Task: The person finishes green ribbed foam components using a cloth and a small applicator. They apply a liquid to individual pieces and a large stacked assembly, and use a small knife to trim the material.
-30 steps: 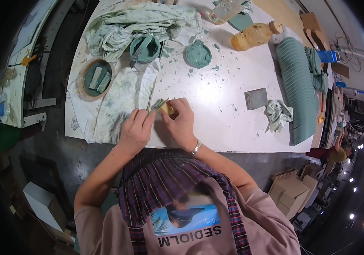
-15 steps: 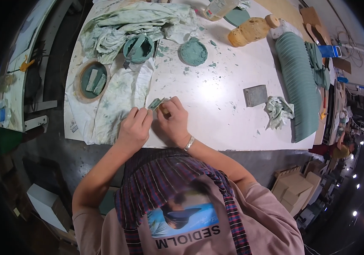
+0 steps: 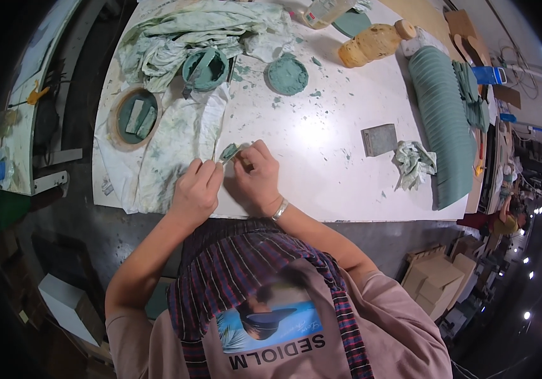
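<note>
Near the front edge of the table, my hands are close together around a small flat green-smeared piece (image 3: pixel 229 151). The fingertips of my left hand (image 3: pixel 196 191) are pinched at its near left end. My right hand (image 3: pixel 259 179), a metal band at its wrist, has curled fingers at the piece's right side. A pale yellowish edge shows by those fingers, but its full shape is hidden. Beyond my hands stand a tub of green paste (image 3: pixel 205 83) with a flat tool in it and a round dish heaped with green paste (image 3: pixel 288 76).
A brown-rimmed bowl (image 3: pixel 115 120) with two blocks stands left, beside stained cloths (image 3: pixel 176 31). Toward the right are a grey block (image 3: pixel 379 140), a crumpled rag (image 3: pixel 415 165) and a long row of stacked green discs (image 3: pixel 441 126). A yellowish bottle (image 3: pixel 372 45) lies at the back.
Both hands keep the same pinched hold on the small piece, with only a slight shift of the fingers. The whole view has moved slightly.
</note>
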Action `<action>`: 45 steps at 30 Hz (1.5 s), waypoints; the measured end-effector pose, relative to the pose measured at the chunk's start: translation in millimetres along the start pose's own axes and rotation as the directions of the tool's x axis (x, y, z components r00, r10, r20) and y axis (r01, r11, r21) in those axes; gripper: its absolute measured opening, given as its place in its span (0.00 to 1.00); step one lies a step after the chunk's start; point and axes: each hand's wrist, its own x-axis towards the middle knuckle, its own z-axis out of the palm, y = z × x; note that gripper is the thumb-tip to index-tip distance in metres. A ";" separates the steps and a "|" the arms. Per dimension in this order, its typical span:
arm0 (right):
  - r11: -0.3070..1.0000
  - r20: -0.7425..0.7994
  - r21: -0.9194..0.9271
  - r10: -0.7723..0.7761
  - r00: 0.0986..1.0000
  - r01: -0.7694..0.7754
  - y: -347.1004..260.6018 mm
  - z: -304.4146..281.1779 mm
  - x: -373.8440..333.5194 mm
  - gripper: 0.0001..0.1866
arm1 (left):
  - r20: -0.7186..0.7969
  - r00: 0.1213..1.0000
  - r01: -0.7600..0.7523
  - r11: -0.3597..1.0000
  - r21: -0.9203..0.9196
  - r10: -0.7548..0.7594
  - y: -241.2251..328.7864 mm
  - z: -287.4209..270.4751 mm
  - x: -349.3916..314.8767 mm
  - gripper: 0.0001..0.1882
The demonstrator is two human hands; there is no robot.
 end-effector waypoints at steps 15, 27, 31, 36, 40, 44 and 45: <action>0.997 -0.010 -0.021 -0.079 0.997 0.079 -0.8 -0.7 1.5 0.08 | -0.062 0.998 0.019 1.000 -0.010 -0.020 -2.7 8.4 -6.0 0.15; 0.996 0.010 -0.036 -0.083 0.996 0.084 -1.5 -2.1 2.2 0.07 | -0.067 0.997 0.026 1.000 0.000 -0.026 -4.6 8.9 -10.9 0.13; 0.992 0.044 -0.027 -0.122 0.992 0.123 -1.2 -1.8 3.0 0.08 | -0.102 0.995 -0.001 1.000 -0.018 -0.001 -6.8 22.3 13.2 0.13; 0.997 -0.014 -0.035 -0.066 0.998 0.065 0.3 -1.7 1.0 0.07 | -0.090 0.996 -0.013 1.000 -0.005 0.013 -10.4 8.0 -6.7 0.12; 0.993 0.020 -0.061 -0.101 0.995 0.102 1.3 -0.1 -1.5 0.07 | -0.106 0.994 -0.031 0.999 -0.022 0.028 -8.3 14.3 8.0 0.12; 0.992 0.033 -0.051 -0.114 0.993 0.115 0.6 0.0 0.9 0.08 | -0.131 0.990 -0.050 0.999 -0.005 0.049 -8.6 25.9 16.0 0.11; 0.992 0.015 -0.059 -0.108 0.994 0.109 2.8 -1.6 -0.4 0.08 | -0.105 0.994 -0.040 0.999 -0.015 0.038 -9.7 21.3 9.5 0.11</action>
